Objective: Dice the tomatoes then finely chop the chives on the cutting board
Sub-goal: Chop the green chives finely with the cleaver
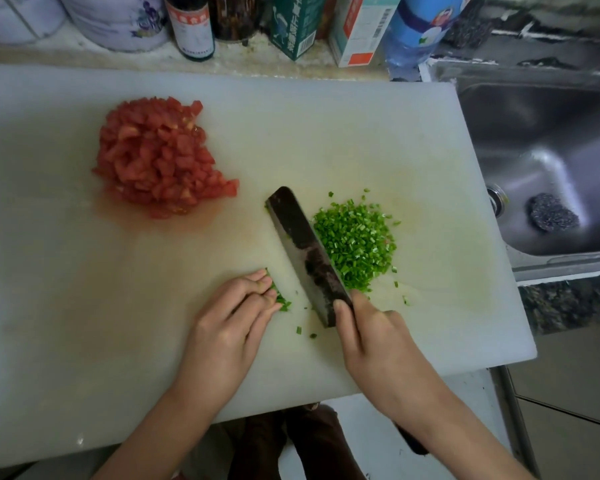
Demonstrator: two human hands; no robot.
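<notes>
View from above of a white cutting board (pixel 378 140) with two bare hands at work near its front edge.

Right hand (pixel 378 344) closed around the handle of a dark cleaver (pixel 305 251), thumb pressed against the side of the blade near its heel. Blade running diagonally up and away from that hand, edge down toward the board, though not clear whether touching it or just above.

Left hand (pixel 229 327) just left of the blade, fingers curled down and bunched, pinning a small remaining tuft of chives (pixel 280 297) under the fingertips. Only a short green stub showing beyond them, between the fingertips and the cleaver.

Immediately right of the blade, above the right hand, a loose heap of finely chopped chives (pixel 355 242), with a few stray green bits scattered around both hands.

Far beyond the left hand, toward the back left of the board, a mound of diced tomato (pixel 160 157) sitting in a thin wet pink smear.

Tomato step apparently finished. Chive step nearly done: most already cut fine, only the small stub under the left hand left to slice, perhaps followed by gathering the strays.

Beyond the right hand, off the board's right edge, a steel sink (pixel 551 133).
</notes>
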